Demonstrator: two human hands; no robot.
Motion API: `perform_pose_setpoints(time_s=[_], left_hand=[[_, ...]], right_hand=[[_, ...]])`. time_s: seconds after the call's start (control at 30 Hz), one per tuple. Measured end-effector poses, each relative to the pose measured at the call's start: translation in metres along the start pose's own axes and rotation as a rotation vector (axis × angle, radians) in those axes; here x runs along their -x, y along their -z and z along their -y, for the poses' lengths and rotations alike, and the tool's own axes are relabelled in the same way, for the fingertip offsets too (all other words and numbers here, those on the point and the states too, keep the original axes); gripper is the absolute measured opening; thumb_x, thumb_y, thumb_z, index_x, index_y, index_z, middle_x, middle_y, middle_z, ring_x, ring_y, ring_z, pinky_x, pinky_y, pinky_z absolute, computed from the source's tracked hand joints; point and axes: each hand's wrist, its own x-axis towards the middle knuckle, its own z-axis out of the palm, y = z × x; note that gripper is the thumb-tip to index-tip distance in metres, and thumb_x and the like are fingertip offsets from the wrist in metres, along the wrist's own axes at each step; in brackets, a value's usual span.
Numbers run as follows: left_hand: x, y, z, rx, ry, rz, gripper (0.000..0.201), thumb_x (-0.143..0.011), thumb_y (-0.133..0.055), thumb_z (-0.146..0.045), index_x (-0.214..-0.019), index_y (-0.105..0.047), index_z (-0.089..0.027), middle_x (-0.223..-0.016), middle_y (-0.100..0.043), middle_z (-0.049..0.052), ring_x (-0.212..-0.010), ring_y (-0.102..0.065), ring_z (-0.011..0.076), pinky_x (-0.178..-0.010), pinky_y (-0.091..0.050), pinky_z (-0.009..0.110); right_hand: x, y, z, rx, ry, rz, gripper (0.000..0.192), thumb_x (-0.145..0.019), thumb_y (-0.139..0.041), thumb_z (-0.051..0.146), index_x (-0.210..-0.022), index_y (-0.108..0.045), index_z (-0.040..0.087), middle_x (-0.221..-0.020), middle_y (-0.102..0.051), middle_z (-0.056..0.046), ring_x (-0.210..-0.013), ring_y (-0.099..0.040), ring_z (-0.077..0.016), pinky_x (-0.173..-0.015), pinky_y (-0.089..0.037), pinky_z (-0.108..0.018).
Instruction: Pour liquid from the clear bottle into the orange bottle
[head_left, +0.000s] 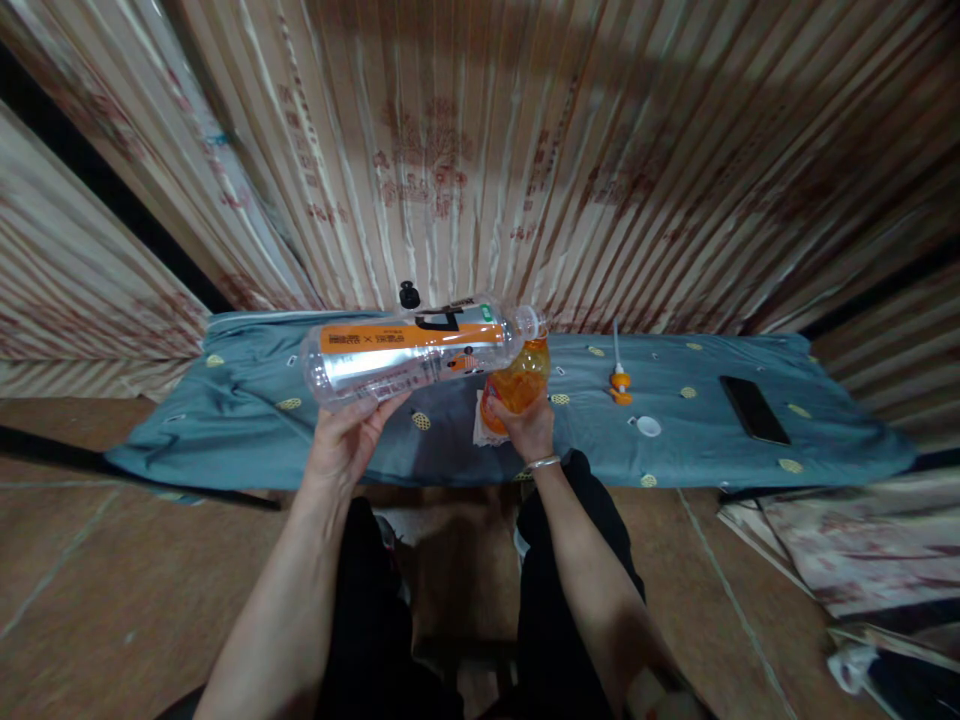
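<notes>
My left hand (352, 435) is wrapped under a large clear plastic bottle (412, 350) with an orange and silver label. The bottle lies tilted nearly level, and its uncapped mouth points right, over the neck of a smaller orange bottle (529, 375). Around that orange bottle my right hand (529, 425) is closed; it stands on a folded cloth or paper (480, 432). Whether liquid runs between the two mouths I cannot tell. An orange pump top (620, 383) with a white tube lies to the right. A black cap (409, 293) shows behind the large bottle.
A teal cloth (255, 400) with yellow pineapple prints covers the narrow table. A small white round lid (647, 427) and a black phone (754, 410) lie on its right part. Striped curtains (465, 150) hang close behind, and black metal poles (112, 190) flank the table.
</notes>
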Motion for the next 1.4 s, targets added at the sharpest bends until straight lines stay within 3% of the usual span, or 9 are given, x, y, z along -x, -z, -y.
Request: perform_pose_setpoints(time_s=[0.17, 0.5, 0.73, 1.23, 1.4], left_hand=[[0.001, -0.003, -0.002, 0.017, -0.002, -0.012, 0.085, -0.044, -0.107, -0.028, -0.124, -0.078, -0.025, -0.104, -0.085, 0.008, -0.105, -0.081, 0.0325, -0.092, -0.069, 0.039], [0.000, 0.001, 0.000, 0.010, 0.001, -0.002, 0.085, -0.048, -0.105, -0.029, -0.128, -0.076, -0.026, -0.112, -0.084, 0.009, -0.112, -0.079, 0.0362, -0.101, -0.065, 0.048], [0.000, -0.002, -0.001, 0.021, 0.000, -0.013, 0.085, -0.044, -0.107, -0.029, -0.124, -0.078, -0.025, -0.104, -0.085, 0.008, -0.105, -0.081, 0.0327, -0.092, -0.069, 0.039], [0.001, -0.005, -0.002, 0.026, -0.014, 0.000, 0.081, -0.045, -0.106, -0.029, -0.121, -0.079, -0.026, -0.102, -0.085, 0.007, -0.103, -0.082, 0.0311, -0.092, -0.068, 0.038], [0.001, -0.003, -0.001, 0.016, -0.001, 0.002, 0.083, -0.046, -0.105, -0.029, -0.124, -0.078, -0.026, -0.106, -0.085, 0.008, -0.107, -0.081, 0.0331, -0.098, -0.067, 0.042]], right_hand=[[-0.001, -0.002, -0.005, -0.018, 0.013, -0.004, 0.076, -0.067, -0.082, 0.059, -0.126, -0.058, 0.018, -0.112, -0.077, -0.017, -0.109, -0.076, -0.0395, -0.094, -0.063, -0.057], [-0.001, -0.003, -0.005, 0.037, 0.004, 0.000, 0.073, -0.072, -0.076, 0.062, -0.128, -0.057, 0.019, -0.113, -0.077, -0.016, -0.115, -0.075, -0.0398, -0.092, -0.063, -0.053], [-0.001, -0.001, -0.002, 0.034, -0.009, 0.002, 0.080, -0.067, -0.084, 0.057, -0.129, -0.058, 0.014, -0.113, -0.079, -0.019, -0.111, -0.077, -0.0398, -0.093, -0.063, -0.053], [0.000, 0.002, 0.004, 0.052, -0.038, 0.020, 0.079, -0.066, -0.085, 0.055, -0.129, -0.058, 0.015, -0.113, -0.079, -0.018, -0.110, -0.077, -0.0379, -0.094, -0.063, -0.052], [0.000, -0.001, 0.001, 0.058, -0.019, -0.001, 0.077, -0.067, -0.082, 0.059, -0.127, -0.057, 0.018, -0.115, -0.078, -0.016, -0.111, -0.077, -0.0377, -0.093, -0.063, -0.049]])
